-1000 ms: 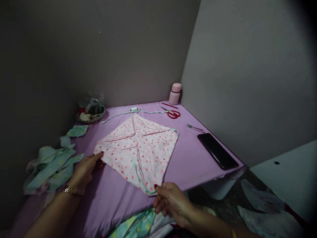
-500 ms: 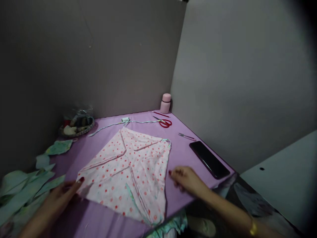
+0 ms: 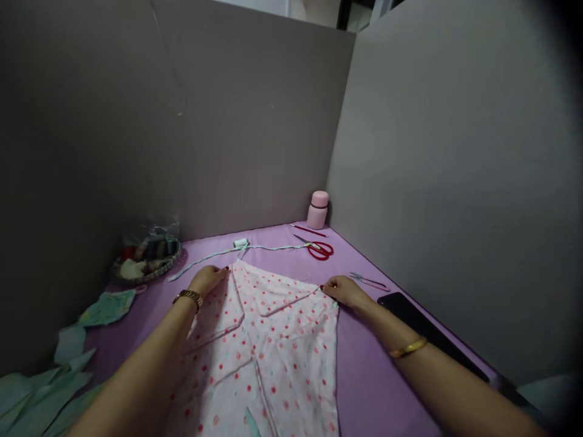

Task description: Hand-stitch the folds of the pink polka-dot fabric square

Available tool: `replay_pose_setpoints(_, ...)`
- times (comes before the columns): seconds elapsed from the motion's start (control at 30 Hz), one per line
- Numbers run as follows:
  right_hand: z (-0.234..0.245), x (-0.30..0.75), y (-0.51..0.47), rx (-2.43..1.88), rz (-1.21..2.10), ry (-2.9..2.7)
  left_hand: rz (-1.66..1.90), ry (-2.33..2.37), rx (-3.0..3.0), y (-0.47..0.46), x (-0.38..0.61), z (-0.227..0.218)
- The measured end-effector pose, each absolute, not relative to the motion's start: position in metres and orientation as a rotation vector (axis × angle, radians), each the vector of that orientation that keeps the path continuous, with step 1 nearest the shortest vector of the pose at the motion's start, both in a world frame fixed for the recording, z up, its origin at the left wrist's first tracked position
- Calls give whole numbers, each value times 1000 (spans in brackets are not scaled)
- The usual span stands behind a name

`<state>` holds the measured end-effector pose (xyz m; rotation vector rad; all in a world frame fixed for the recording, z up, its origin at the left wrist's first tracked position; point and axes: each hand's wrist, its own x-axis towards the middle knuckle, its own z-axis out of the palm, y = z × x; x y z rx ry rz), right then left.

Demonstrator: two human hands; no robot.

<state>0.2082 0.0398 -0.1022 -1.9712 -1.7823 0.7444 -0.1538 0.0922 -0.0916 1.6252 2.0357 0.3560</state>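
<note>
A white fabric piece [image 3: 273, 346] with red and pale blue dots lies over the near part of the table, its folded seams crossing toward the middle. My left hand [image 3: 210, 280] is closed with its fingertips at the far left edge of the fabric. At the far right corner, my right hand [image 3: 348, 292] pinches the fabric, hiding most of the green tie there. Just beyond the fabric runs a thin green cord [image 3: 268, 247], near a white thread spool [image 3: 241, 243]. A green strip [image 3: 251, 422] shows on the fabric's near part.
Red-handled scissors [image 3: 320, 250], a red pencil [image 3: 310, 230] and a pink bottle [image 3: 317, 209] are toward the back. Thread snips [image 3: 370, 281] and a black phone [image 3: 432, 337] lie right. A basket of threads [image 3: 148, 261] and green fabric scraps [image 3: 40, 388] are left. Grey partitions [image 3: 255, 121] enclose the table.
Both hands have moved forward from the fabric's near left edge and right side to its far edge, where they hold it. The view has tilted up.
</note>
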Motion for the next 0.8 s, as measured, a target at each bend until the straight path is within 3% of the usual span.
replay_pose_setpoints(0.5, -100, 176, 85, -1979, 632, -1866, 558, 2344, 1645, 88, -154, -97)
replay_pose_setpoints(0.8, -105, 178, 80, -1808, 905, -1570, 494, 2061, 1345, 68, -192, -77)
